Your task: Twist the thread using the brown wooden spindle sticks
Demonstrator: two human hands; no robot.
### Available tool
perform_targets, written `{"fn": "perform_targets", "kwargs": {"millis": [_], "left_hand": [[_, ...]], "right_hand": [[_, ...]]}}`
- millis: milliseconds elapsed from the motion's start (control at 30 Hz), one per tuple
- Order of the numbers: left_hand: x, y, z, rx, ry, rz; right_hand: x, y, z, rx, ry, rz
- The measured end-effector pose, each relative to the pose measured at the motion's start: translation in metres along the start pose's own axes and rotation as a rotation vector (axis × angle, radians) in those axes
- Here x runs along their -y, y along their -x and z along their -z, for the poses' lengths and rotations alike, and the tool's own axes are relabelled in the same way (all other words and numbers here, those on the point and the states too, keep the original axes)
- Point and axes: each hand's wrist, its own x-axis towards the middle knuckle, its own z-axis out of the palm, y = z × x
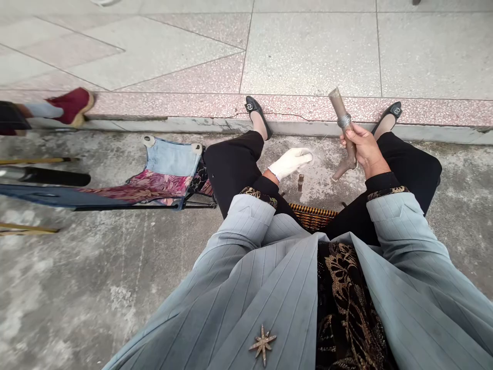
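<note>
My right hand (pixel 364 149) is closed round a forked wooden stick (pixel 339 105), held tilted with its cut end up and away from me. Silvery wire (pixel 344 121) is wound in several tight turns about the stick, just above my fingers. My left hand (pixel 291 162), in a white knitted glove, is left of the stick and apart from it. Its fingers are pinched together on what looks like the thin loose wire; a faint strand shows between the hands, blurred near the fingertips. Below the glove, a short piece of wood (pixel 300 182) stands on the concrete.
A woven seat edge (pixel 314 217) shows between my legs. To the left is a low folding chair with a floral and denim cloth (pixel 165 180). Another person's red shoe (pixel 75 107) rests by the raised tiled step (pixel 308 56), where my feet also are.
</note>
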Motion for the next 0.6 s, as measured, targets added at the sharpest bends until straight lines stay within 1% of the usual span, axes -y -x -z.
{"fn": "perform_targets", "kwargs": {"millis": [67,133,233,300,333,400,467,500,533,600], "left_hand": [[-0.001,0.002,-0.003,0.024,-0.012,0.010],[-0.001,0.002,-0.005,0.040,-0.033,0.023],[0.003,0.002,-0.006,0.068,-0.075,0.043],[0.005,0.000,-0.007,0.085,-0.115,0.042],[0.006,0.000,-0.007,0.088,-0.139,0.042],[0.006,0.000,-0.008,0.095,-0.191,0.050],[0.004,0.001,-0.009,0.103,-0.255,0.048],[0.003,0.002,-0.009,0.105,-0.290,0.043],[0.001,0.003,-0.009,0.103,-0.319,0.037],[-0.002,0.005,-0.008,0.091,-0.336,0.030]], "right_hand": [[-0.010,-0.006,-0.001,-0.095,0.040,-0.077],[-0.019,-0.010,-0.003,-0.144,0.087,-0.148],[-0.025,-0.012,-0.008,-0.171,0.199,-0.194],[-0.024,-0.011,-0.010,-0.155,0.354,-0.179],[-0.022,-0.010,-0.011,-0.133,0.468,-0.161],[-0.018,-0.007,-0.011,-0.059,0.748,-0.141],[-0.014,-0.004,-0.010,0.060,1.013,-0.182],[-0.012,-0.003,-0.009,0.136,1.105,-0.219],[-0.012,-0.002,-0.009,0.227,1.164,-0.261],[-0.013,-0.001,-0.007,0.431,1.178,-0.304]]}}
